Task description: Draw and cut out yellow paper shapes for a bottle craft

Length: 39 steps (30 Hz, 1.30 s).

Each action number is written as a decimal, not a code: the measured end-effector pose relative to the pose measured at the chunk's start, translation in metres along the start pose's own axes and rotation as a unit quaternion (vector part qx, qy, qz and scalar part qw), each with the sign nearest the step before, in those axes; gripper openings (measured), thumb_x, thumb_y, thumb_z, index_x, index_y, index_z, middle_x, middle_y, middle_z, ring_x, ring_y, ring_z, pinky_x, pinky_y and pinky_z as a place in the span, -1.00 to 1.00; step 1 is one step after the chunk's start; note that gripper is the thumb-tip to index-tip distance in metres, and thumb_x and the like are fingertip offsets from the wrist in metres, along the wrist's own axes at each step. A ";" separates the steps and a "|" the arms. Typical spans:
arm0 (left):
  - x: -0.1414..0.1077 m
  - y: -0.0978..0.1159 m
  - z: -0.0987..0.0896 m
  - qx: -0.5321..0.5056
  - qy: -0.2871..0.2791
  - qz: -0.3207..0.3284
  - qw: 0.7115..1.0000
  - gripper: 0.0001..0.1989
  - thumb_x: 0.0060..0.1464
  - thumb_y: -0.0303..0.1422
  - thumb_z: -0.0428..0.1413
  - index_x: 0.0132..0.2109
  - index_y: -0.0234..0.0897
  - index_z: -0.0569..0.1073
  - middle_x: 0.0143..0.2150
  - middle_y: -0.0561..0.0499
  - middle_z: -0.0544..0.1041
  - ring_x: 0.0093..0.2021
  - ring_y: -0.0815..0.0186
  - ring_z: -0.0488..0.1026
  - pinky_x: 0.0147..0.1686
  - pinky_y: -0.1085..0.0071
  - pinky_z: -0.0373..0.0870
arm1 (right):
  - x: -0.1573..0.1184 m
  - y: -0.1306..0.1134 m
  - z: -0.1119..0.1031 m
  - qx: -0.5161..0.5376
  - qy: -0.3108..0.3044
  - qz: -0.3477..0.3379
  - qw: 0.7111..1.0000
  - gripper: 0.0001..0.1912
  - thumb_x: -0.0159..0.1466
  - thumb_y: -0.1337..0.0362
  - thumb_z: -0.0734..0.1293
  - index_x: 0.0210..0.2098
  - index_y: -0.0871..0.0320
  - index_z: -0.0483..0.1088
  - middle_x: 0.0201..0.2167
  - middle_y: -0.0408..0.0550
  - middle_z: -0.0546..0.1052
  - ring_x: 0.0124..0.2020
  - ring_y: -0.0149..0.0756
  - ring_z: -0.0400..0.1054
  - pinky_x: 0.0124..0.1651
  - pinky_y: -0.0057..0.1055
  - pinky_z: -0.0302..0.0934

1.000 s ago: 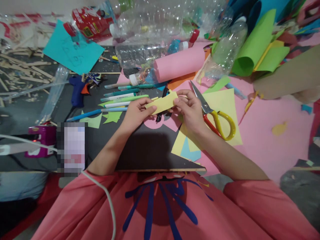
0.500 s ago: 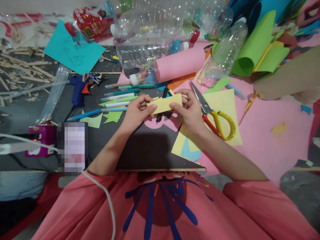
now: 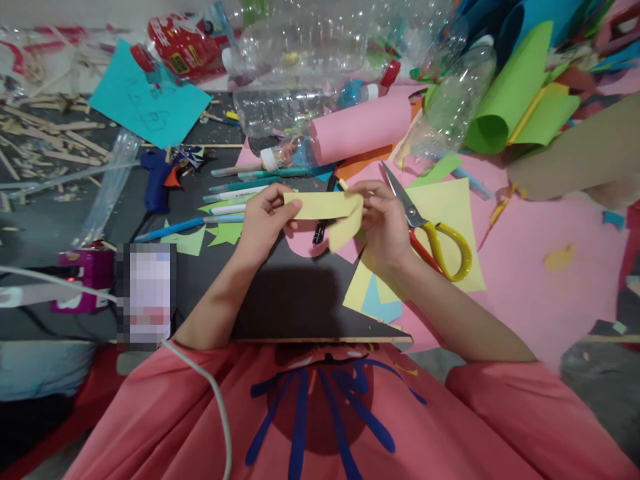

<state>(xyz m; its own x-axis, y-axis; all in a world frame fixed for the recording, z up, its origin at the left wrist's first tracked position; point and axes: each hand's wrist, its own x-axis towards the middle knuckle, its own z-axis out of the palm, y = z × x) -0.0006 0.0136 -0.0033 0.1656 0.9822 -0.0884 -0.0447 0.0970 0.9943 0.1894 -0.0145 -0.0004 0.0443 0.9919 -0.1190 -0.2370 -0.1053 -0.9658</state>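
Note:
A yellow paper strip (image 3: pixel 317 206) is stretched between my two hands above the dark table (image 3: pixel 280 293). My left hand (image 3: pixel 267 219) pinches its left end, thumb on top. At the right end, my right hand (image 3: pixel 384 220) holds the strip where it bends over, with a loose flap hanging down toward me. Under the strip lie a black marker (image 3: pixel 319 232) and a round pink paper piece (image 3: pixel 305 245), both partly covered. Scissors (image 3: pixel 435 243) with yellow and red handles rest just right of my right hand, on yellow paper (image 3: pixel 450 200).
Several pens (image 3: pixel 240 193) lie left of my hands, beside a blue glue gun (image 3: pixel 155 180). Clear plastic bottles (image 3: pixel 300 40) and a pink paper roll (image 3: pixel 363 128) line the back. A large pink sheet (image 3: pixel 545 307) spreads right. A phone (image 3: pixel 150 293) lies at the left front.
The strip, held flat and folded before, has opened out, and its right part now bends down as a flap. My left hand has shifted slightly left; my right thumb has come off the strip's face.

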 end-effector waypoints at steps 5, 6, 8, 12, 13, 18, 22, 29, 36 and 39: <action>0.001 0.000 -0.003 0.038 0.007 0.023 0.999 -0.57 -0.12 0.00 0.33 -0.43 -0.22 0.37 -0.55 0.13 0.41 -0.63 0.44 0.32 -0.65 0.48 0.33 | -0.001 -0.002 0.003 -0.022 -0.051 0.056 0.997 -0.63 0.13 -0.01 0.43 -0.50 0.07 0.24 -0.54 -0.20 0.39 -0.55 -0.43 0.27 -0.52 -0.47 0.19; 0.000 0.000 -0.002 0.044 0.008 0.028 0.999 -0.56 -0.13 0.02 0.33 -0.42 -0.22 0.37 -0.54 0.12 0.41 -0.61 0.44 0.33 -0.63 0.47 0.33 | -0.002 -0.002 0.003 -0.029 -0.075 0.069 0.994 -0.64 0.08 0.04 0.48 -0.45 0.06 0.25 -0.58 -0.26 0.37 -0.62 -0.49 0.19 -0.58 -0.51 0.10; -0.001 0.000 0.000 0.059 0.018 0.045 0.997 -0.53 -0.15 0.05 0.33 -0.41 -0.23 0.38 -0.51 0.12 0.40 -0.56 0.44 0.33 -0.58 0.48 0.32 | -0.003 0.000 0.003 -0.036 -0.126 0.096 0.987 -0.63 0.06 0.09 0.51 -0.36 0.05 0.27 -0.65 -0.35 0.32 -0.71 -0.56 0.03 -0.66 -0.56 -0.09; -0.003 -0.002 0.003 0.096 0.049 0.115 0.987 -0.53 -0.14 0.09 0.32 -0.37 -0.20 0.41 -0.45 0.12 0.40 -0.48 0.44 0.33 -0.48 0.49 0.32 | -0.006 0.004 0.005 -0.047 -0.174 0.133 0.975 -0.65 0.10 0.07 0.48 -0.37 0.07 0.26 -0.76 -0.43 0.19 -0.79 -0.58 -0.10 -0.74 -0.55 -0.28; -0.003 -0.003 0.003 0.110 0.048 0.139 0.983 -0.55 -0.12 0.08 0.31 -0.36 -0.18 0.42 -0.43 0.11 0.42 -0.44 0.41 0.36 -0.44 0.47 0.34 | -0.007 0.005 0.005 -0.048 -0.176 0.135 0.974 -0.65 0.10 0.06 0.48 -0.39 0.07 0.25 -0.78 -0.43 0.18 -0.80 -0.58 -0.09 -0.74 -0.56 -0.27; -0.004 -0.003 0.003 0.159 -0.050 0.230 0.959 -0.68 0.01 0.00 0.26 -0.35 -0.16 0.55 -0.22 -0.02 0.54 -0.13 0.25 0.49 -0.06 0.28 0.42 | -0.007 0.007 0.006 -0.031 -0.150 0.122 0.981 -0.64 0.12 0.02 0.48 -0.36 0.06 0.27 -0.74 -0.40 0.25 -0.77 -0.54 0.03 -0.71 -0.57 -0.11; -0.006 -0.001 0.004 0.177 -0.112 0.184 0.960 -0.73 0.08 -0.06 0.22 -0.32 -0.15 0.61 -0.08 -0.07 0.57 -0.01 0.21 0.49 0.03 0.25 0.40 | -0.005 0.007 0.006 0.006 -0.141 0.087 0.986 -0.60 0.10 -0.02 0.48 -0.28 0.06 0.30 -0.63 -0.33 0.37 -0.60 -0.45 0.32 -0.51 -0.51 0.24; -0.004 -0.004 -0.002 0.144 -0.104 0.163 0.971 -0.72 0.16 -0.12 0.14 -0.26 -0.19 0.63 -0.16 -0.07 0.60 -0.07 0.21 0.52 0.01 0.26 0.41 | -0.003 0.009 0.005 0.052 -0.140 0.100 0.984 -0.66 0.16 -0.02 0.42 -0.23 0.05 0.35 -0.53 -0.28 0.39 -0.49 -0.43 0.37 -0.43 -0.48 0.30; -0.003 -0.007 -0.002 0.166 -0.057 0.195 0.965 -0.78 0.10 -0.15 0.22 -0.27 -0.20 0.61 -0.22 -0.02 0.55 -0.14 0.28 0.50 -0.08 0.32 0.43 | -0.003 0.015 0.004 0.017 -0.161 0.077 0.984 -0.40 -0.04 0.00 0.58 -0.11 0.02 0.33 -0.51 -0.32 0.34 -0.52 -0.51 0.23 -0.44 -0.53 0.19; -0.002 -0.011 -0.002 0.143 -0.037 0.202 0.968 -0.79 0.08 -0.17 0.25 -0.25 -0.21 0.58 -0.22 -0.01 0.54 -0.15 0.30 0.49 -0.12 0.36 0.43 | -0.003 0.016 0.003 -0.010 -0.181 0.092 0.979 -0.47 -0.02 -0.01 0.57 -0.21 0.06 0.32 -0.50 -0.30 0.37 -0.48 -0.47 0.28 -0.39 -0.49 0.21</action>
<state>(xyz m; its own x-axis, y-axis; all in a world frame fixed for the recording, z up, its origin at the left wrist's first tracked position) -0.0019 0.0111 -0.0145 0.2621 0.9152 0.3062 0.1517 -0.3524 0.9235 0.1822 -0.0186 -0.0152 -0.3442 0.9162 -0.2053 -0.1896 -0.2819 -0.9405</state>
